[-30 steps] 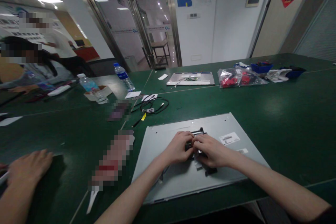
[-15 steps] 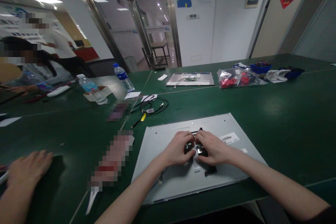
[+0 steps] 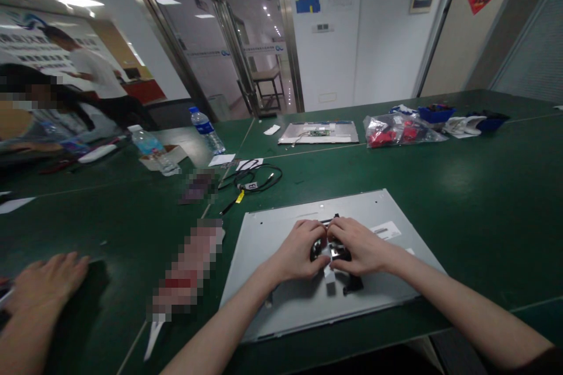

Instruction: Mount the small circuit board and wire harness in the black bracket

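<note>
A flat grey metal panel [image 3: 259, 263], like the back of a display, lies on the green table in front of me. My left hand [image 3: 299, 252] and my right hand [image 3: 360, 246] meet over its middle, fingers curled and thumbs close together. Between them is a dark, shiny part [image 3: 338, 251], gripped from both sides and largely covered by the fingers; its kind cannot be made out. Just below the thumbs a small white tab [image 3: 329, 284] stands up. Beside it sits a black strip [image 3: 353, 285]. A white label [image 3: 387, 230] is stuck on the panel's right half.
Coiled black cable [image 3: 264, 184] lies beyond the panel. Farther back are another panel [image 3: 319, 133], a plastic bag with red items [image 3: 400, 132] and a blue tray [image 3: 435, 114]. Bottles [image 3: 153, 149] stand left. Another person's hand [image 3: 53, 281] rests at the left edge.
Both thumbs have shifted slightly, and the white tab below them now looks taller and more raised. The panel has stayed in place.
</note>
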A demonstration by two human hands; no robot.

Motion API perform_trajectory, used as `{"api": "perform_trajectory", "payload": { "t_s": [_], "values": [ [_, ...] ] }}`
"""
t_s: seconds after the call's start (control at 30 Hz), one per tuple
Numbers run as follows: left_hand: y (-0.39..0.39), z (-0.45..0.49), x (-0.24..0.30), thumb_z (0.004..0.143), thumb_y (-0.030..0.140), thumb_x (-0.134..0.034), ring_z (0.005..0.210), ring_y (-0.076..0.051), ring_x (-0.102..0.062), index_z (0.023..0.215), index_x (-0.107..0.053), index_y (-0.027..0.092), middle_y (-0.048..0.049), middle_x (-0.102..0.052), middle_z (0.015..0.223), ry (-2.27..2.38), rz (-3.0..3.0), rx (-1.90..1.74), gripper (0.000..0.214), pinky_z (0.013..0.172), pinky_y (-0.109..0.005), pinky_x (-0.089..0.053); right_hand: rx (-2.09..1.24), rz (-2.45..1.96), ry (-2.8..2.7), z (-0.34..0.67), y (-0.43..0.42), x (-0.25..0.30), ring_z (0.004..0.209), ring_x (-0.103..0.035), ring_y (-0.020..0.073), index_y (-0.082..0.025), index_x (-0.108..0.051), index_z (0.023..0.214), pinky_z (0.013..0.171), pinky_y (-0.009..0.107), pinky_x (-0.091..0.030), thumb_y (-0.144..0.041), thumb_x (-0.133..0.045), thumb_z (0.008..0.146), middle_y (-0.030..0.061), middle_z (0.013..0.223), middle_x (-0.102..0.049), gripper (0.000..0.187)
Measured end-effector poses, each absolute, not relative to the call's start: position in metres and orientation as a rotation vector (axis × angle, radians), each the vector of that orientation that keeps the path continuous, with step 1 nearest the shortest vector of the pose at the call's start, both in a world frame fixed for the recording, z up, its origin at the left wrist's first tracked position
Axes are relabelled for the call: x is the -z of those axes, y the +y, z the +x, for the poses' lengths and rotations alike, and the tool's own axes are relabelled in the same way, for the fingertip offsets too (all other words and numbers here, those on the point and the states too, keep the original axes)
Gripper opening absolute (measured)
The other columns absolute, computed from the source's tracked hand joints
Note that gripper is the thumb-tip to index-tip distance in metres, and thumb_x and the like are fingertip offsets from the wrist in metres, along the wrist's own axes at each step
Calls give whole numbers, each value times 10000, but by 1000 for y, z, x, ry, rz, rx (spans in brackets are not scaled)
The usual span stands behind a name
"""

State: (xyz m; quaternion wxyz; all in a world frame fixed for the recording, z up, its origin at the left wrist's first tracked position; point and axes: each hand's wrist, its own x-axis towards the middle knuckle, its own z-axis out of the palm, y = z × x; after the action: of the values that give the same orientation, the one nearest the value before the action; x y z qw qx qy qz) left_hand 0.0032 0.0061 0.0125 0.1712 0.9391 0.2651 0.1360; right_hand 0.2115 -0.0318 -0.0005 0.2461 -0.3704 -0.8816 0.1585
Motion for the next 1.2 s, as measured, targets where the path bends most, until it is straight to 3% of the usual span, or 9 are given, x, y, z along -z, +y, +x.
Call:
{"api": "perform_trajectory", "payload": {
  "t_s": [0.27, 0.53, 0.83, 1.03, 1.2],
  "values": [
    [3, 4, -17, 747, 426, -677, 1009, -279, -509, 982, -511, 215, -70, -551, 1041, 705, 2700, -391, 357, 987, -445, -342, -432, -1003, -2402, 213, -33, -1, 963, -494, 253, -178, -489, 1011, 853, 405, -423, -407, -667, 791, 108, 1054, -548, 364],
    [1, 5, -16, 725, 457, -705, 1040, -288, -490, 1002, -513, 214, -78, -547, 1081, 701, 2739, -399, 416, 1010, -465, -325, -433, -1010, -2425, 212, -33, -2, 1014, -494, 275, -165, -502, 1061, 903, 439, -417, -337, -682, 759, 125, 1099, -551, 391],
    [3, 4, -14, 709, 502, -714, 1071, -291, -474, 994, -525, 213, -75, -539, 1091, 703, 2760, -371, 448, 1034, -480, -309, -432, -921, -2410, 213, -32, 2, 1054, -503, 251, -191, -593, 983, 914, 415, -421, -192, -645, 785, 106, 1150, -534, 205],
    [2, 4, -15, 676, 463, -753, 1060, -277, -472, 1103, -526, 220, -64, -541, 1097, 707, 2765, -348, 541, 1041, -461, -306, -430, -872, -2412, 211, -33, 0, 1030, -509, 237, -187, -623, 884, 895, 396, -430, -173, -633, 797, 94, 1088, -557, 88],
    [4, 5, -13, 697, 509, -730, 1029, -275, -480, 1035, -533, 222, -61, -546, 1052, 709, 2761, -344, 485, 1037, -465, -303, -394, -832, -2471, 210, -32, 2, 993, -520, 229, -181, -608, 862, 892, 382, -428, -169, -632, 793, 72, 975, -590, 74]
  ]
}}
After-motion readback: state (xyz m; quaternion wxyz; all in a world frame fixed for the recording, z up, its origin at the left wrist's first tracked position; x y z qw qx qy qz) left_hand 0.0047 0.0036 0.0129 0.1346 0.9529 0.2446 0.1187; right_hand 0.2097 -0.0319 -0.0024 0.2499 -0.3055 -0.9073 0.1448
